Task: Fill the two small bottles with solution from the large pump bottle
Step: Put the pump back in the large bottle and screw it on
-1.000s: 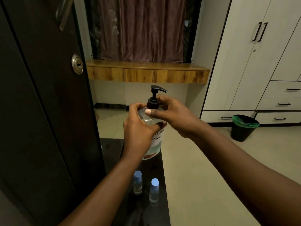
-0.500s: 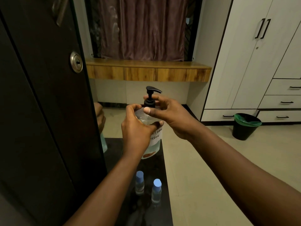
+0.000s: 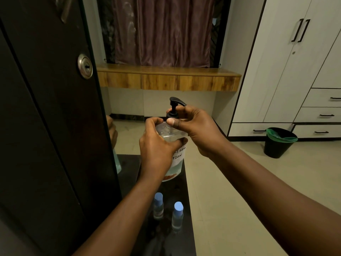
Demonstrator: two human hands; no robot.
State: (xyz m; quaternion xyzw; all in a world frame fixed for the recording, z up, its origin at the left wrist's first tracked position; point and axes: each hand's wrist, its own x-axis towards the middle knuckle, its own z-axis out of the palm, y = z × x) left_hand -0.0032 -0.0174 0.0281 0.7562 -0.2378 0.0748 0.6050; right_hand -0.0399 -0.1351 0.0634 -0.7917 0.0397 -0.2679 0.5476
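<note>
The large clear pump bottle (image 3: 176, 163) with a handwritten white label stands on a dark glossy counter (image 3: 129, 167). My left hand (image 3: 156, 150) wraps around its body. My right hand (image 3: 195, 126) grips the black collar under the pump head (image 3: 175, 104), thumb and fingers pinched around it. Two small clear bottles with blue caps stand upright nearer to me: one (image 3: 158, 207) on the left, the other (image 3: 177, 215) just right of it. Both are capped and neither hand touches them.
A dark door with a round lock (image 3: 85, 66) stands close on the left. A wooden shelf (image 3: 166, 78) and curtain lie ahead. White wardrobe drawers (image 3: 321, 98) and a black bin with a green liner (image 3: 279, 142) are on the right. The beige floor lies beyond the counter's right edge.
The view has shifted slightly downward and the bottle sits a little lower in the frame. Both hands keep their hold on the pump bottle, and the pump head has turned a little.
</note>
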